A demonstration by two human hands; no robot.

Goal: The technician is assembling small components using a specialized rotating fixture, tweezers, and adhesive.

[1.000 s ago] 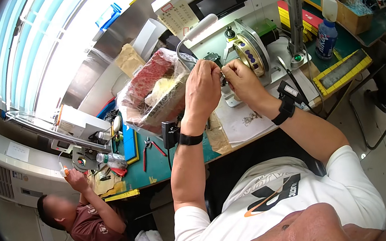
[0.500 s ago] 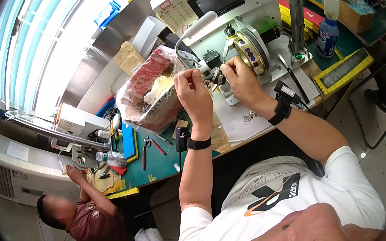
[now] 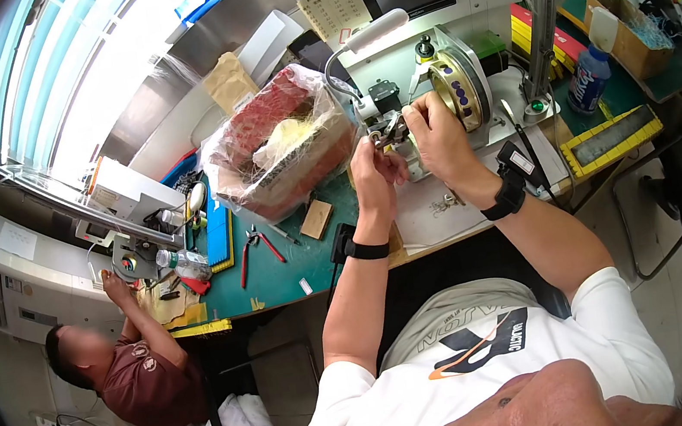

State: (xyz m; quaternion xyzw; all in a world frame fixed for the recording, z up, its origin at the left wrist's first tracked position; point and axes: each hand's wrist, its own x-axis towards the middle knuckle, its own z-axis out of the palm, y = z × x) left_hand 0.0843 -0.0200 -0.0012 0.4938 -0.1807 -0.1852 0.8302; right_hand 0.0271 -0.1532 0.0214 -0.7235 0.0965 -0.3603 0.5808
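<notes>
A benchtop winding machine with an upright gold ring wheel stands in front of me. My right hand is just left of the wheel, thumb and fingertips pinched together beside the machine's small metal clamp. My left hand is closed too, its thumb and index finger pinching at the near-left side of that clamp. Whatever either hand pinches is too small to tell. Below the right hand, several small metal rings lie on a white sheet.
To the left stands a plastic-lined red box with pale fibres in it. Red-handled pliers and a small brown block lie on the green mat. A blue bottle and a yellow-edged tray are at right. A person works farther left.
My left hand has moved right and lower, from beside the box to the clamp, close to my right hand. The right hand's pinch stays near the wheel. The whole view has shifted slightly.
</notes>
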